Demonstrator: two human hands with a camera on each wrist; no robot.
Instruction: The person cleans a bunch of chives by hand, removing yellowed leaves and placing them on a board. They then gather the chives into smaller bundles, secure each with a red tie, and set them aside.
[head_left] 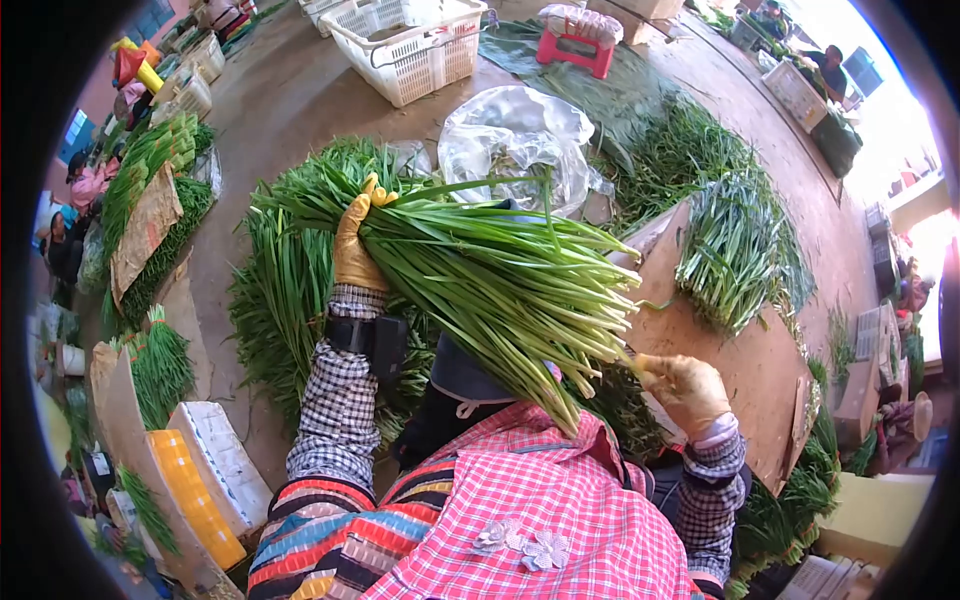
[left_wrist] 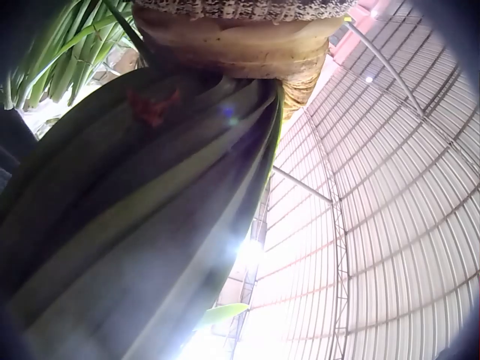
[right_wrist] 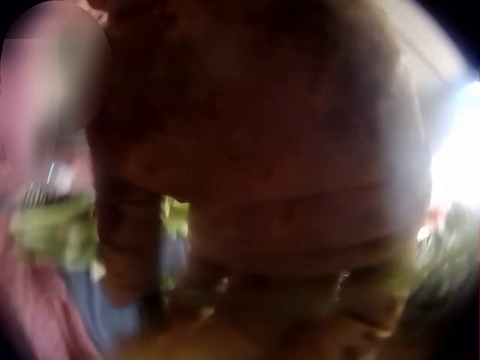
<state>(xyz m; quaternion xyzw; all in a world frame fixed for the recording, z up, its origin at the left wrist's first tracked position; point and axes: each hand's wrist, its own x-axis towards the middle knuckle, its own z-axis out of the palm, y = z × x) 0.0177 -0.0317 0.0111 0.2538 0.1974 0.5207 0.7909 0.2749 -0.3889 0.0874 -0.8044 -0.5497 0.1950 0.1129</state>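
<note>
My left hand (head_left: 360,243), in a yellow glove, grips a thick bunch of garlic chives (head_left: 480,270) near its leafy end. The pale stem ends fan out to the right, over my lap. In the left wrist view, long flat leaves (left_wrist: 142,217) spread close to the lens below the glove. My gloved right hand (head_left: 688,392) has bent fingers right at the stem ends. The right wrist view is dark and motion-blurred, with the back of the right hand (right_wrist: 262,150) filling most of it; I cannot tell whether the fingers pinch a stem.
Piled chives (head_left: 290,290) lie below the bunch at left; another heap (head_left: 735,250) lies at right on a brown board (head_left: 745,390). Ahead are a clear plastic bag (head_left: 515,130), a white crate (head_left: 425,65) and a red stool (head_left: 575,50). Other people sit along both sides.
</note>
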